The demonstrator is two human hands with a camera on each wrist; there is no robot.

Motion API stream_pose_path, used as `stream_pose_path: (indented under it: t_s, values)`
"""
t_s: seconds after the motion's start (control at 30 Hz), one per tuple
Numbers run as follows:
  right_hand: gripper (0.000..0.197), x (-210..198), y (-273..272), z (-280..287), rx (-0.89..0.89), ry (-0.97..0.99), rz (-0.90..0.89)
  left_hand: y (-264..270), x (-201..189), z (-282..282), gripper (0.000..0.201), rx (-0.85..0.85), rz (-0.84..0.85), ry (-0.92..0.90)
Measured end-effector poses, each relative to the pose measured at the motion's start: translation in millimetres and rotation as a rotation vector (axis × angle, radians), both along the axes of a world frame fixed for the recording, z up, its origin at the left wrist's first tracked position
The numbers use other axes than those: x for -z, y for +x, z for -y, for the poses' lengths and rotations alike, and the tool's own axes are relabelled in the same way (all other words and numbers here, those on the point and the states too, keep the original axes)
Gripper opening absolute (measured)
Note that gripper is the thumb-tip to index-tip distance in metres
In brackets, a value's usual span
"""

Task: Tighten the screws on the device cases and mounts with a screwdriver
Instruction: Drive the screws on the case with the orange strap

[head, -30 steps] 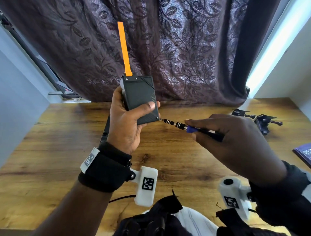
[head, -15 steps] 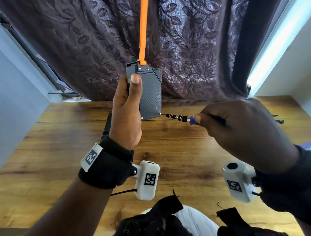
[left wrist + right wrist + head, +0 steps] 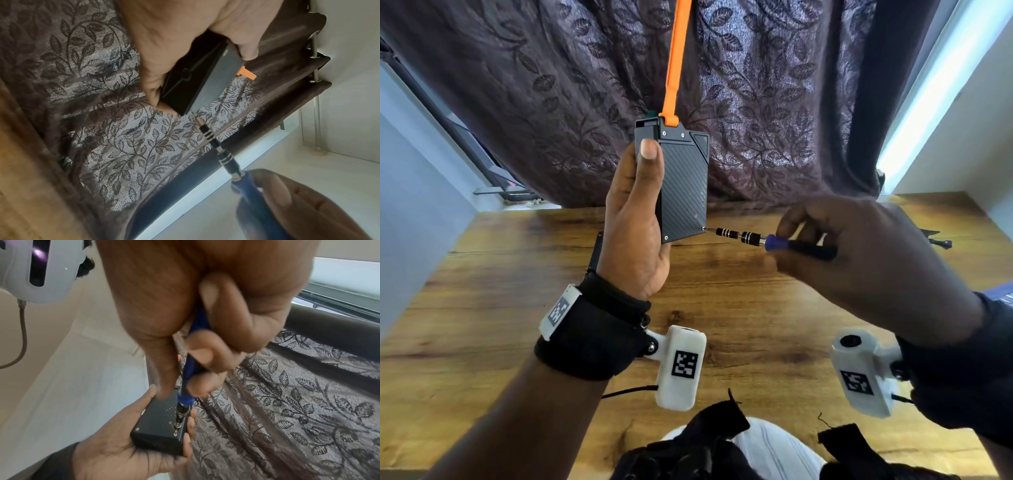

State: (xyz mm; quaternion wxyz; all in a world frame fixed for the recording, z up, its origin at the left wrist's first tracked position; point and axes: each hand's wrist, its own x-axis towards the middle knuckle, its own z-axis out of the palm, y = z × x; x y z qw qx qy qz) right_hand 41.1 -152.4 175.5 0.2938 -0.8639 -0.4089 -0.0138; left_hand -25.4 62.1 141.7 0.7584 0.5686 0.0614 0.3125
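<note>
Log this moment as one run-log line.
left hand: holds black case upright off table | right hand: grips screwdriver | tip: at lower right corner screw | orange strap: points up

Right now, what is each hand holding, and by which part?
The left hand grips the black ribbed device case by its long sides. The right hand pinches the blue-and-black precision screwdriver by its handle.
</note>
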Motion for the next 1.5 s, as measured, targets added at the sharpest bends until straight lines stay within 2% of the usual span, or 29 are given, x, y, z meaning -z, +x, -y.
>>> stream_pose_path:
  t_s: [0.07, 0.2, 0.33, 0.43, 0.53, 0.67, 0.8, 0.9, 1.0, 1.13, 1.33, 1.4, 1.43, 1.5]
  values:
    - [0.033, 1.1, 1.0, 1.2, -0.030, -0.015, 0.009, 0.0, -0.2, -0.4, 0.052, 0.002, 0.010, 0.000]
    - [0.014, 0.0, 2.6, 3.1, 0.001, 0.078, 0.017, 1.0, -3.0, 1.9, 0.047, 0.014, 0.026, 0.024]
    - [0.027, -1.2, 2.5, 1.3, -0.031, 0.093, 0.009, 0.7, -7.1, 3.7, 0.043, 0.022, 0.042, 0.046]
    - [0.015, 0.8, 3.0, 0.8, -0.037, 0.056, -0.017, -0.3, -8.8, 3.2, 0.043, 0.021, 0.020, 0.039]
    - [0.028, 2.8, 3.2, 0.3, -0.054, 0.011, 0.061, -2.2, -10.3, 2.3, 0.043, 0.023, -0.036, -0.009]
    - [0.013, 4.5, 1.7, 0.0, -0.012, 0.116, 0.080, -1.8, -9.5, 0.3, 0.038, 0.041, -0.061, -0.049]
    - [0.030, 7.6, 2.6, -5.7, -0.005, 0.110, 0.007, 0.8, -8.0, -1.4, 0.038, 0.023, -0.040, -0.032]
    - [0.019, 8.8, 3.3, -6.9, -0.012, 0.074, -0.060, 0.8, -4.9, -3.4, 0.037, 0.027, -0.041, -0.024]
    - [0.029, 10.9, 4.6, -6.6, -0.045, 0.017, -0.005, -0.6, -1.8, -4.9, 0.037, 0.033, -0.051, -0.034]
    - [0.014, 13.8, 6.9, -6.4, -0.010, 0.079, 0.024, 0.2, -3.5, -4.4, 0.042, 0.037, -0.067, -0.055]
    - [0.022, 15.0, 6.8, -8.1, -0.021, 0.097, -0.042, 5.4, -1.2, -4.5, 0.040, 0.039, -0.083, -0.058]
    - [0.012, 15.9, 8.1, -8.7, -0.022, 0.072, -0.074, 6.9, 0.1, -4.0, 0.040, 0.039, -0.092, -0.051]
    - [0.016, 16.0, 8.9, -9.1, -0.018, 0.042, -0.086, 7.6, 0.6, -3.3, 0.040, 0.040, -0.096, -0.044]
    - [0.040, 19.2, 10.1, -9.1, -0.021, -0.040, -0.045, 9.2, 1.6, -2.0, 0.045, 0.044, -0.107, -0.034]
